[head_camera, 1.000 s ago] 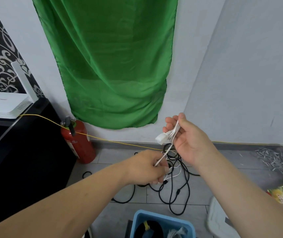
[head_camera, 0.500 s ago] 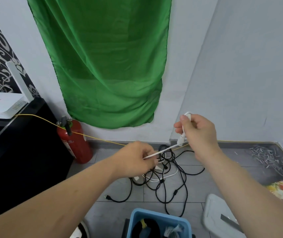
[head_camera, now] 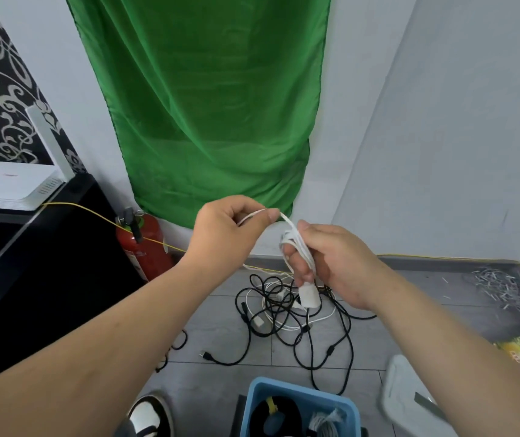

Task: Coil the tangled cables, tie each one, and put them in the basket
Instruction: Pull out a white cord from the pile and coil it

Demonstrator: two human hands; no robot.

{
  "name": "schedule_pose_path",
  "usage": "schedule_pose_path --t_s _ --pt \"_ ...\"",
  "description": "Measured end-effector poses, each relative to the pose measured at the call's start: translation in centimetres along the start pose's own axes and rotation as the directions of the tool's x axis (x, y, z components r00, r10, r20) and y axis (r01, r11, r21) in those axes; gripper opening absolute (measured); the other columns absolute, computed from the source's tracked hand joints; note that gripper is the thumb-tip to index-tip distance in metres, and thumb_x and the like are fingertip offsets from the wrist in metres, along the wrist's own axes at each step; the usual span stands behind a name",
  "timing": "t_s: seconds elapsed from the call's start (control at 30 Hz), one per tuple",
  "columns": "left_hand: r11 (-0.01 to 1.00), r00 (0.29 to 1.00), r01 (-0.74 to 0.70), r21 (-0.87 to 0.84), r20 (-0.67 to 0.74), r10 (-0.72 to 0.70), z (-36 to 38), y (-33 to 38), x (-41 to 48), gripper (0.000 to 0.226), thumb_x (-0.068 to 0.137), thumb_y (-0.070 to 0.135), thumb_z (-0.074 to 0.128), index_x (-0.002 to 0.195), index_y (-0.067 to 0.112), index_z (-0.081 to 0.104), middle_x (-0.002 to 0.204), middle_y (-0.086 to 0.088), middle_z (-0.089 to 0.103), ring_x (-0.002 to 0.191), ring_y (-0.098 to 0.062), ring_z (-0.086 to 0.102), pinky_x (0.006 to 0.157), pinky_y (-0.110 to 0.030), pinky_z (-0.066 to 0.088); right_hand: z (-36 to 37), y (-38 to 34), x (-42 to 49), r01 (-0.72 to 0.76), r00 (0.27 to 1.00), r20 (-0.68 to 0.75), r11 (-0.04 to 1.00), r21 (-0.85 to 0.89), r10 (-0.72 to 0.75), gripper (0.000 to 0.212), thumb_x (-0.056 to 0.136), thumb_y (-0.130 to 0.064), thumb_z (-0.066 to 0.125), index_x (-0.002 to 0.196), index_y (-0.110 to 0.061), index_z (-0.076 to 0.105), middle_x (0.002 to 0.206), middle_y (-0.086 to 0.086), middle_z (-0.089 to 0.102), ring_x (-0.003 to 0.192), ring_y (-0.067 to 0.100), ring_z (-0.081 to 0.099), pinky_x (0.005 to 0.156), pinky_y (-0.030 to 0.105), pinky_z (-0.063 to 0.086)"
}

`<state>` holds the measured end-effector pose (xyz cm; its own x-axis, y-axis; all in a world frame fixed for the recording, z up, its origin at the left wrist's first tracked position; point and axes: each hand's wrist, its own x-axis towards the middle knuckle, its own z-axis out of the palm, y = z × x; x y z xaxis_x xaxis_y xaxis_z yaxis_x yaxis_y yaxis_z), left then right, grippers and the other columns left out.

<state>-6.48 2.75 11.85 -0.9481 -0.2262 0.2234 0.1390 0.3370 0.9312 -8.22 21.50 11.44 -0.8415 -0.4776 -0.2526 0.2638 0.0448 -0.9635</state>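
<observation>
- Half a second back the left hand (head_camera: 224,234) sat low, near the floor pile, and the right hand (head_camera: 339,263) was up and out to the right, with a length of white cable (head_camera: 296,238) drawn taut between them.
- The left hand has since come up. It is now slightly higher than the right, and the two are close together in front of the green cloth (head_camera: 208,105).
- The taut run is gone. The cable now makes a short arc from one hand to the other.
- Left hand: thumb and forefinger pinch the cable at its high end.
- Right hand: fingers curled, with several turns of the cable looped round them and the thumb closed over the turns.
- The cable's white plug (head_camera: 309,296) hangs just under the right hand's fingers.
- One white strand drops from the hands toward the tangle (head_camera: 284,320) of black and white leads on the tile floor, directly below the hands.
- The blue basket (head_camera: 247,414) stands nearer the person than the tangle, at the bottom edge. Inside are a black coil and a pale bundle.
</observation>
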Motion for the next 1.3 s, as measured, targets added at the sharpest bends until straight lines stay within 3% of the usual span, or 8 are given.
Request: schedule_pose_path --t_s 0.27,0.4,0.47,0.63,0.73,0.93,1.1,1.3 --pt "0.96 0.818 0.081 0.267 0.532 -0.217 1.6 -2.4 -2.0 0.016 0.1 0.015 0.052 0.094 0.018 0.066 0.081 -0.012 0.072 0.063 -0.014 0.06 0.068 -0.043 0.059 1.5 -2.5 -0.4 0.022 0.996 0.069 0.891 0.454 -0.06 0.035 0.107 -0.028 0.04 0.092 -0.002 0.058 0.068 0.007 0.045 0.057 0.02 0.039 0.065 0.035 0.047" --pt "0.921 0.618 0.073 0.382 0.708 -0.343 1.9 -2.6 -4.0 0.018 0.097 0.014 0.058 0.108 0.023 0.07 0.09 0.006 0.076 0.084 0.002 0.067 0.079 -0.012 0.052 1.3 -4.0 -0.7 0.151 0.988 -0.107 0.821 0.551 -0.11 0.034 0.107 -0.032 0.044 0.094 -0.006 0.062 0.07 0.004 0.054 0.058 0.018 0.048 0.07 0.034 0.053" --pt "0.909 0.564 0.024 0.416 0.745 -0.355 2.1 -2.2 -4.9 0.024 0.091 0.015 0.06 0.106 0.032 0.069 0.095 0.011 0.076 0.097 -0.003 0.069 0.084 -0.014 0.05 1.1 -4.5 -1.0 0.215 0.973 -0.191 0.799 0.561 -0.127 0.033 0.108 -0.032 0.045 0.095 -0.007 0.062 0.071 0.004 0.057 0.058 0.016 0.053 0.071 0.033 0.056" --pt "0.944 0.598 -0.038 0.329 0.764 -0.243 2.4 1.3 -6.3 0.036 0.091 0.006 0.054 0.122 0.022 0.066 0.092 0.007 0.07 0.077 -0.009 0.067 0.075 -0.025 0.056 1.1 -6.0 -3.0 0.396 0.867 -0.444 0.853 0.341 -0.225 0.032 0.109 -0.028 0.047 0.095 -0.004 0.063 0.073 0.008 0.067 0.062 0.018 0.058 0.07 0.03 0.055" --pt "0.973 0.67 -0.107 0.204 0.738 -0.081 1.7 4.6 -7.7 0.031 0.101 0.006 0.05 0.126 0.016 0.064 0.088 0.007 0.071 0.065 -0.006 0.059 0.066 -0.025 0.054 1.4 -6.4 -4.7 0.41 0.732 -0.57 0.909 -0.069 -0.374 0.027 0.106 -0.026 0.055 0.097 -0.004 0.068 0.08 0.01 0.075 0.067 0.018 0.064 0.069 0.027 0.057" --pt "0.969 0.926 -0.246 0.028 0.304 0.226 -2.0 8.9 -8.6 0.026 0.104 0.01 0.054 0.095 0.027 0.072 0.071 0.01 0.068 0.046 -0.004 0.039 0.048 -0.02 0.036 3.0 -6.1 -7.3 0.258 0.749 -0.385 0.772 -0.581 -0.54 0.024 0.102 -0.024 0.06 0.082 -0.011 0.065 0.074 0.003 0.074 0.063 0.013 0.066 0.059 0.024 0.049" --pt "0.991 0.991 -0.122 -0.049 0.041 0.124 -3.7 10.5 -8.2 0.017 0.104 0.017 0.056 0.104 0.014 0.073 0.065 -0.004 0.064 0.045 0.0 0.048 0.048 -0.014 0.04 5.3 -5.4 -7.9 0.106 0.948 -0.211 0.864 -0.491 -0.237 0.035 0.106 -0.026 0.05 0.086 -0.003 0.067 0.058 0.007 0.063 0.053 0.024 0.055 0.065 0.04 0.049" --pt "0.957 0.958 0.147 -0.25 0.277 -0.075 -4.2 9.7 -6.8 0.02 0.095 0.005 0.063 0.111 0.012 0.073 0.065 0.006 0.058 0.053 -0.008 0.047 0.055 -0.027 0.04 6.1 -6.0 -8.8 0.023 0.999 0.038 0.996 -0.085 -0.02 0.049 0.109 -0.034 0.035 0.076 -0.007 0.059 0.056 0.007 0.043 0.048 0.02 0.035 0.057 0.035 0.042"
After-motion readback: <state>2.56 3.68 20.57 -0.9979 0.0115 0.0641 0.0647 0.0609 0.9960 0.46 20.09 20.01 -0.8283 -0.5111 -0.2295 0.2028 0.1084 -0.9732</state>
